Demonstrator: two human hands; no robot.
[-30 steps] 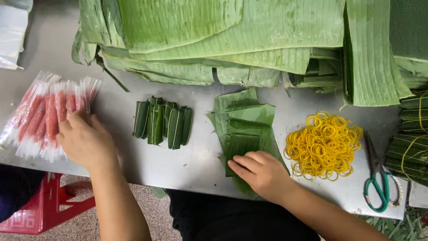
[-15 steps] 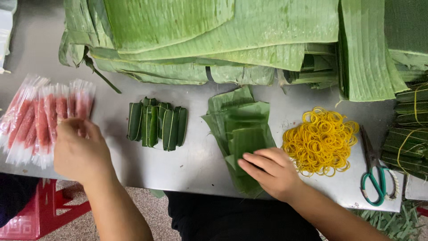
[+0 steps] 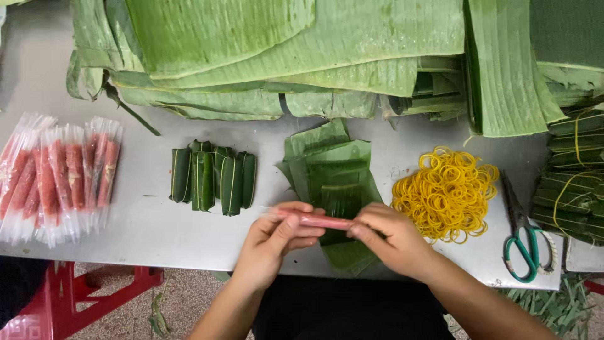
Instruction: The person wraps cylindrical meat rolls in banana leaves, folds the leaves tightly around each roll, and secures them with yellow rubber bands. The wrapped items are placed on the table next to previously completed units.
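My left hand point(image 3: 272, 242) and my right hand point(image 3: 391, 240) each grip one end of a pink sausage stick in clear plastic point(image 3: 314, 220), held level just above the near end of a stack of cut green banana-leaf pieces point(image 3: 327, 170). To the left lies a row of more plastic-wrapped pink sticks point(image 3: 60, 176). Between that row and the stack sit several small leaf-wrapped bundles tied with bands point(image 3: 214, 177).
A heap of yellow rubber bands point(image 3: 448, 192) lies right of the leaf stack, with green-handled scissors point(image 3: 523, 236) beyond it. Large banana leaves point(image 3: 283, 50) are piled along the back of the grey metal table point(image 3: 145, 220). Tied leaf bundles point(image 3: 576, 176) sit at far right. A red stool point(image 3: 75, 296) stands below.
My left hand left the row of pink sticks and came to the middle carrying one. My right hand lifted off the leaf stack and took the stick's other end.
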